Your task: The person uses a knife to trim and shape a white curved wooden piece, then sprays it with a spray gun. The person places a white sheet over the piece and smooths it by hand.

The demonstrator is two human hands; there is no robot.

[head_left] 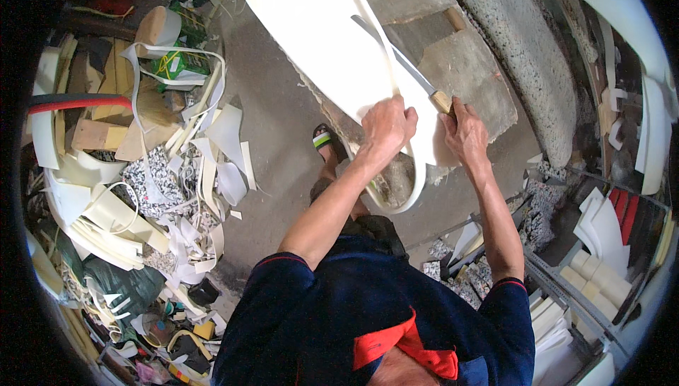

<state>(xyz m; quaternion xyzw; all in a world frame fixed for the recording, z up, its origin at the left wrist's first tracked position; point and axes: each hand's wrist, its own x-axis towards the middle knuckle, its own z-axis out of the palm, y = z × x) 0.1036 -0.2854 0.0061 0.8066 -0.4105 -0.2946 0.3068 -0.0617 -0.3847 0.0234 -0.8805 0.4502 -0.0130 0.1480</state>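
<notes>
The white foam-like sheet (311, 29) lies on the worn bench (474, 67), with one long edge reaching beyond it on the left. The left hand (387, 128) is closed around a narrow white strip (419, 174), which makes a hanging loop below the hand. The right hand (465, 131) has its fingers wrapped around the wooden handle of a knife (421, 77), and the thin blade points up and to the left over the sheet.

I judge that the sheet is light and soft, so it may slide or bend when it is pulled; a flat palm near the blade would steady it better than a pinch at the corner. The strip seems flexible and could tear if it is pulled strongly, so it is best taken across its full width. The knife should be held only by the handle.

The upper end of the sheet is cut off by the picture edge, and its bright surface hides any marks. I cannot tell whether the strip is joined to the sheet, nor how deep the blade sits. The left fingertips are partly hidden.
</notes>
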